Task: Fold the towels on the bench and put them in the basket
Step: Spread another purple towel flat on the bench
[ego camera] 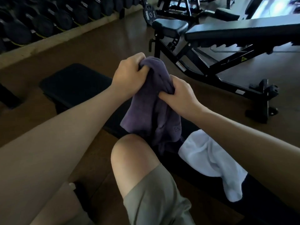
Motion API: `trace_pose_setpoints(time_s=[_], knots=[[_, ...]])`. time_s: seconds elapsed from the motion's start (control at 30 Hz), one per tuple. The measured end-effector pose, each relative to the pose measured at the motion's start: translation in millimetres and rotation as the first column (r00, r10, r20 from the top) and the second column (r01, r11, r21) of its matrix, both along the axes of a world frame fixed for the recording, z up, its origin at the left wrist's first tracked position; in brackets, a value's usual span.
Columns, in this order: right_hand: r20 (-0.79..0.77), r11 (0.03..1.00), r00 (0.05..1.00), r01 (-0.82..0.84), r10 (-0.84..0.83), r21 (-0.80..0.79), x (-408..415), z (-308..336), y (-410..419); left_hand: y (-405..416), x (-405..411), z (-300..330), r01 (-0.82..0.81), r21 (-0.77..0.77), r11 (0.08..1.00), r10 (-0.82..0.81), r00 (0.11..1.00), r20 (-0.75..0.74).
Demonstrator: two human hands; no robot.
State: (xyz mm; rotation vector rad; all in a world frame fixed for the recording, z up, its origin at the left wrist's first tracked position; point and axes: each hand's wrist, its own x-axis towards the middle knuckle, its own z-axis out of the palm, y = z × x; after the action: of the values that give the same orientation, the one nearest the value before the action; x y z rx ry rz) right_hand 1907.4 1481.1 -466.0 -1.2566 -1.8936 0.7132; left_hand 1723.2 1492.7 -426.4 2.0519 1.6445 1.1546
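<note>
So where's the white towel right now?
In the head view the white towel lies crumpled on the black bench, low on the right, beside the person's knee and just below the purple towel held up in both hands.

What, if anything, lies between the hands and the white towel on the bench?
The purple towel: both the left hand and right hand grip it, bunched, above the bench. The white towel lies uncovered beside it.

– What colours do I have on my feed?
– I see 1 purple towel at 12 o'clock, 1 white towel at 4 o'clock, black bench, olive shorts.
</note>
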Motion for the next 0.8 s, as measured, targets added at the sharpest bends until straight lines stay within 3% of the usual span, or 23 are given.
trace_pose_setpoints(time_s=[0.13, 0.27, 0.37, 0.47, 0.53, 0.67, 0.8], knots=[[-0.067, 0.997, 0.997, 0.046, -0.042, 0.062, -21, -1, 6, -3, -49, 3, -0.132, -0.022, 0.991, 0.122, 0.96, -0.25], [0.052, 0.998, 0.997, 0.058, -0.059, 0.011, -41, -2, 25, -5, -87, 3, -0.19, -0.022, 0.982, 0.16, 0.88, -0.447], [0.112, 0.981, 0.988, -0.089, 0.11, -0.171, -61, 4, 38, -5, -95, 3, -0.149, -0.019, 0.989, 0.122, 0.869, -0.479], [-0.019, 0.944, 0.983, -0.18, 0.182, -0.276, -90, 7, 46, -2, -91, 3, -0.022, -0.025, 0.999, 0.006, 0.848, -0.531], [-0.036, 0.958, 0.991, -0.137, 0.133, -0.253, -102, 8, 49, 2, -94, 3, 0.023, -0.03, 0.999, -0.035, 0.832, -0.554], [0.166, 0.998, 0.985, -0.028, 0.037, -0.061, -99, 13, 63, 5, -117, -1, -0.006, -0.225, 0.974, -0.131, 0.796, -0.591], [0.286, 0.996, 0.957, 0.066, -0.047, -0.059, -90, 15, 77, 0, -139, -15, -0.005, -0.463, 0.886, -0.184, 0.913, -0.363]])
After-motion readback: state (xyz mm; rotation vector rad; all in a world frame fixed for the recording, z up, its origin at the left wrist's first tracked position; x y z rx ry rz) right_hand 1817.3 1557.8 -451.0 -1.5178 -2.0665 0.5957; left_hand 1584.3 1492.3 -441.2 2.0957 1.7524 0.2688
